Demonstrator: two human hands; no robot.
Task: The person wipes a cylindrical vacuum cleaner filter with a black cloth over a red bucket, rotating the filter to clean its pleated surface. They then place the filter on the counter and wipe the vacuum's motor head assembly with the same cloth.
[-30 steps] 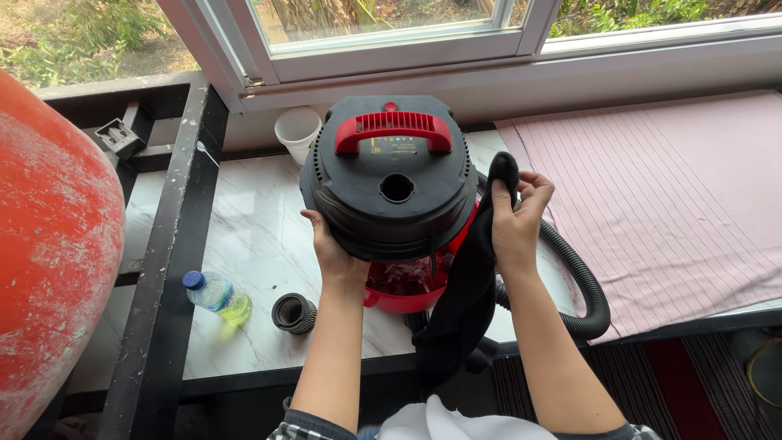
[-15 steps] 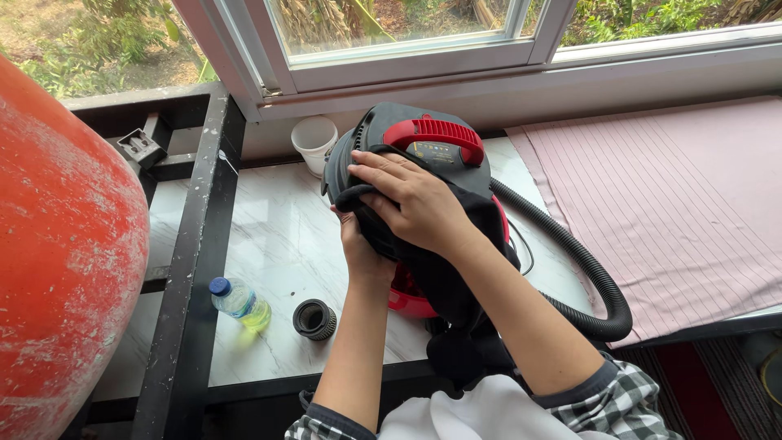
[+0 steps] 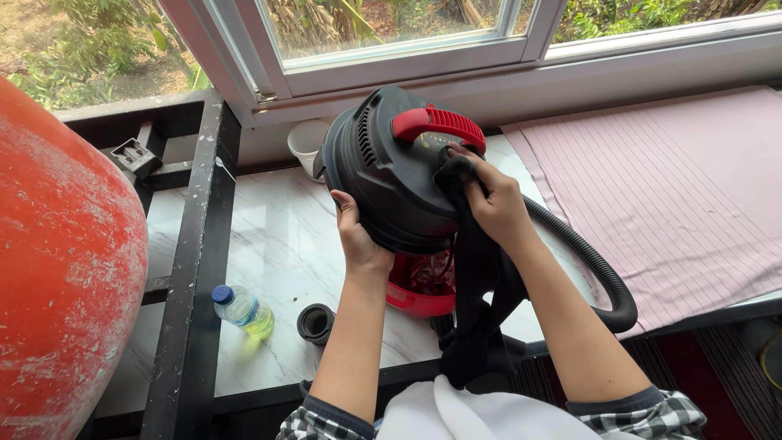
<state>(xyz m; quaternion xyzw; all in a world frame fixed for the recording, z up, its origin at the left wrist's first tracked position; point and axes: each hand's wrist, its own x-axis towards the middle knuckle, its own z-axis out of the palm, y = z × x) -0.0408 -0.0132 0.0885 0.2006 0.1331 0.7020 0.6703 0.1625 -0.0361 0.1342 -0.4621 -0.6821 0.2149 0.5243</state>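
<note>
Two hands work a black vacuum head [image 3: 391, 175] above the marble bench [image 3: 277, 253]: left hand [image 3: 358, 240], fingers curled, grips its rim; right hand [image 3: 493, 204] clutches a black cloth [image 3: 481, 285] against it.

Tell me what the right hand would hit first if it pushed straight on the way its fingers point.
The right hand, gripping a black cloth against the vacuum lid, points up and left. Pushing on, it would likely first meet the red carry handle just above its fingers, though depth is hard to judge.
</note>
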